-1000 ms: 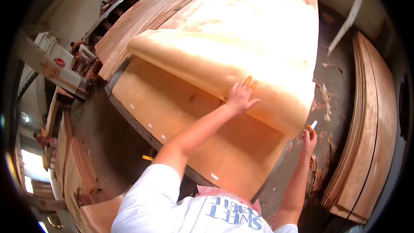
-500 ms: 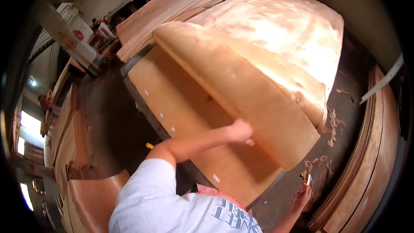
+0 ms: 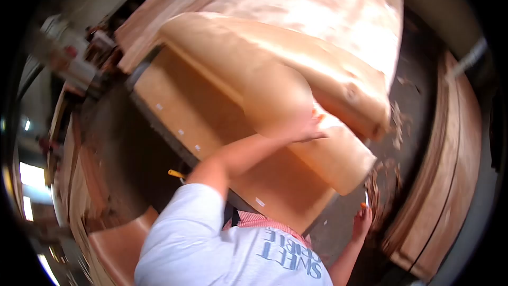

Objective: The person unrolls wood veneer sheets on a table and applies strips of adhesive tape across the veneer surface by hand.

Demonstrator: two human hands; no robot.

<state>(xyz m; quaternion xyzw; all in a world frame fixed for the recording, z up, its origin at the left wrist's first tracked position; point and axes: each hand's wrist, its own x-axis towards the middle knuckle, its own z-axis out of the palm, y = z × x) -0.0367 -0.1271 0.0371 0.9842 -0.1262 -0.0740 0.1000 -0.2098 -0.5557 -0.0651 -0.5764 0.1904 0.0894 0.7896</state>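
A large, pale wood veneer sheet (image 3: 211,58) is folded back over itself in a loose curl, bulging in the middle. My left hand (image 3: 304,127) reaches across and presses against this curl, its fingers spread but partly blurred. Beneath lies a flat tan sheet (image 3: 286,185) with small white labels along its near edge. Low at the right, away from the stack, my right hand (image 3: 362,221) is closed around a small knife (image 3: 365,204) with an orange handle and a pale blade pointing up.
Behind the curl is a broad, brightly lit veneer stack (image 3: 317,0). Another long veneer stack (image 3: 442,164) stands at the right. Torn veneer scraps (image 3: 383,180) litter the floor. A yellow handle (image 3: 174,173) sticks out near my left elbow.
My left hand has gone from a fist to spread fingers and pushed the curl up and away, making it bulge. My right hand still holds the knife. The whole view has shifted.
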